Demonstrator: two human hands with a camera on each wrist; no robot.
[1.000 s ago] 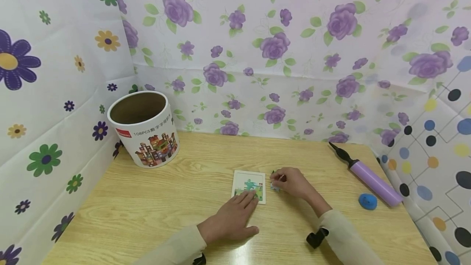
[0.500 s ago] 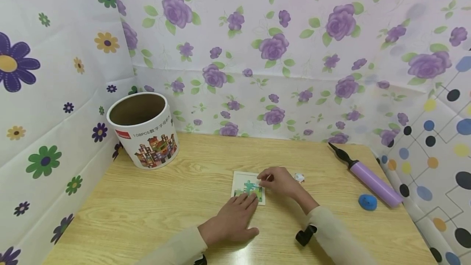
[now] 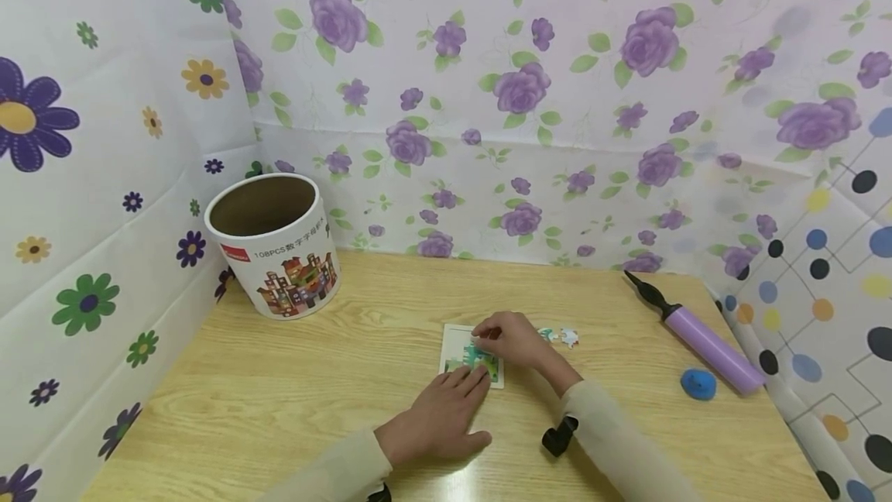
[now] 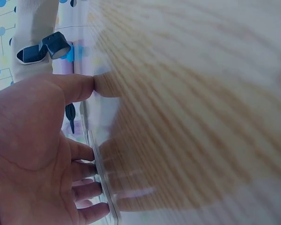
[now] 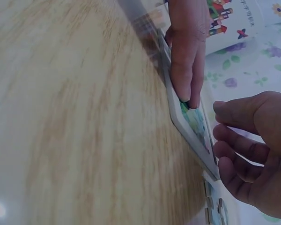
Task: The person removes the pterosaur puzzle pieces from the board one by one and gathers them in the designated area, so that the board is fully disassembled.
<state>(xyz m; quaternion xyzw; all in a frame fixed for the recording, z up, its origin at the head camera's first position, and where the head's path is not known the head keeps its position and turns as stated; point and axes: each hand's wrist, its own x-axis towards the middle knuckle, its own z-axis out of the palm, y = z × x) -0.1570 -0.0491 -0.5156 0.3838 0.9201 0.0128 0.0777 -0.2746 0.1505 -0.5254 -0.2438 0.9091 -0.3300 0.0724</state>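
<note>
Plainly, in the head view, the left hand (image 3: pixel 446 417) lay with straight fingers across the near side of the puzzle board (image 3: pixel 454 339) on the table (image 3: pixel 390 308); the right hand (image 3: pixel 517 341) was over the board's right part, near two loose puzzle pieces (image 3: pixel 569 338). In the left wrist view, the thumb stood apart, nothing gripped. In the right wrist view, right fingers and thumb were half curled; whether they pinched anything couldn't be told.

Glare spots the near tabletop (image 3: pixel 458 480); both wrist views look dimmer.
</note>
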